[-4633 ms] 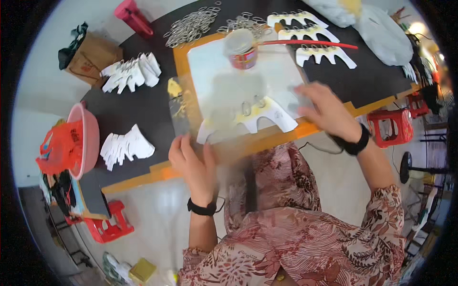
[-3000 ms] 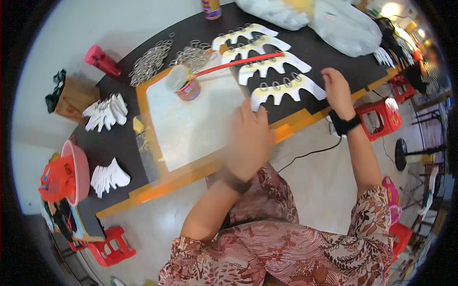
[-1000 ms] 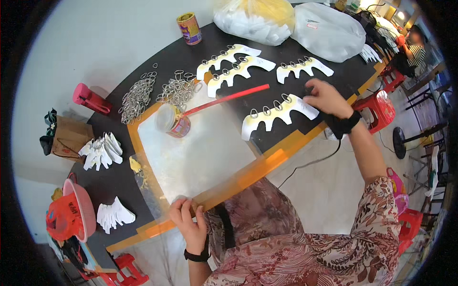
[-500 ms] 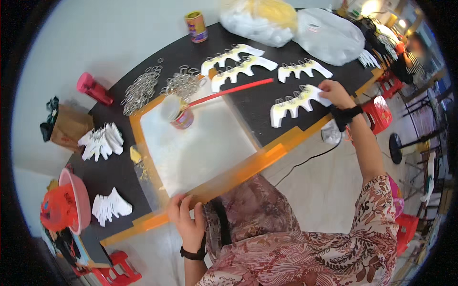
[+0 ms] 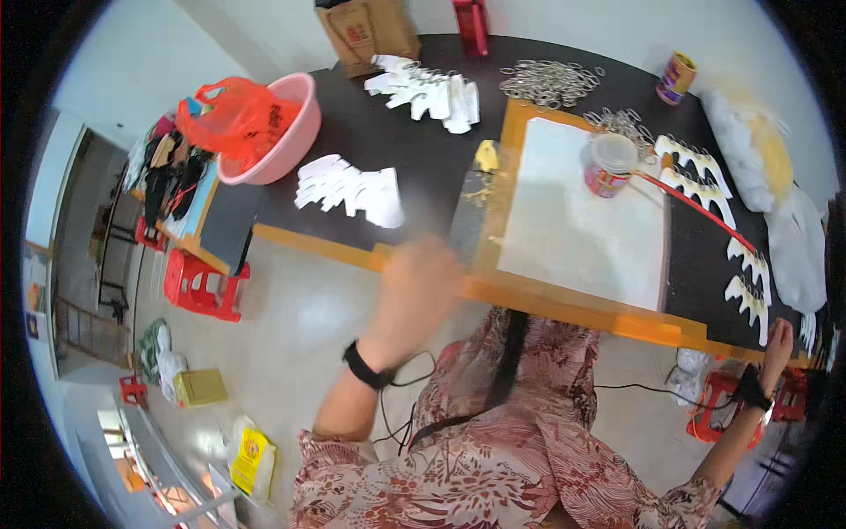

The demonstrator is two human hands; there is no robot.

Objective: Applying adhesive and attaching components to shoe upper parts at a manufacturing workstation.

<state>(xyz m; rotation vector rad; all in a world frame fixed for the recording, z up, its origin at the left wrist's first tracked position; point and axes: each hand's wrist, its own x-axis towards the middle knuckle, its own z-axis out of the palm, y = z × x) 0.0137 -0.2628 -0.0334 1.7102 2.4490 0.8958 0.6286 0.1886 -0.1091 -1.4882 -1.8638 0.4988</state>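
Note:
My left hand (image 5: 421, 282), smeared by motion, is over the table's front edge, near a stack of white toothed pieces (image 5: 348, 189); its fingers cannot be made out. At the far right my right hand (image 5: 777, 346) has its fingers closed at the end of a white scalloped strip (image 5: 751, 298). Metal rings stand along that strip and on others like it (image 5: 696, 163). Between my hands lies a white sheet (image 5: 573, 238) with orange tape along its sides. On it stands a tub (image 5: 608, 167), with a long red stick (image 5: 696, 207) extending right from it.
Loose metal rings (image 5: 551, 84) lie at the back, beside more white pieces (image 5: 432, 93). A pink basin (image 5: 304, 115) holding a red bag stands left. Also around are a paper bag (image 5: 370, 35), a tin (image 5: 676, 78), plastic bags (image 5: 793, 242) and a red stool (image 5: 204, 284).
The view has swung left. My left hand has risen from the taped edge toward the white stack and blurred. My right hand stays by the strip's end.

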